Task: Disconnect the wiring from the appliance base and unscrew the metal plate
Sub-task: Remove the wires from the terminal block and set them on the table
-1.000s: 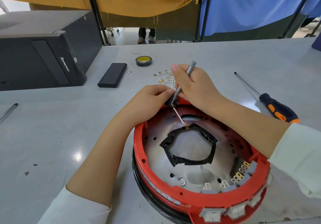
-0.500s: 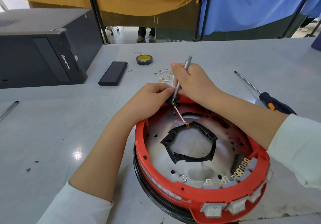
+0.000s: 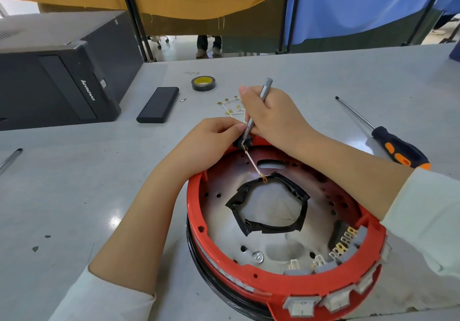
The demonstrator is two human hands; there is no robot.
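Note:
A round red appliance base (image 3: 293,286) lies upside down before me, with a shiny metal plate (image 3: 221,211) inside it and a black-taped opening (image 3: 267,228) in the middle. My right hand (image 3: 276,119) grips a thin grey screwdriver (image 3: 263,91), its tip down at a small black connector (image 3: 242,142) on the far rim. My left hand (image 3: 211,139) pinches that connector. A short wire (image 3: 255,165) with a ring terminal runs from the connector onto the plate. Several switch terminals (image 3: 346,243) sit along the near right rim.
Loose white wires with brass terminals (image 3: 230,108) lie beyond my hands. An orange-and-black screwdriver (image 3: 395,146) rests at the right. A tape roll (image 3: 203,83), a flat black case (image 3: 158,104) and a black computer tower (image 3: 57,81) stand at the left back; a pen (image 3: 10,159) lies far left.
The hands stay at the connector; the grey screwdriver has tipped slightly more upright. The view has shifted a little.

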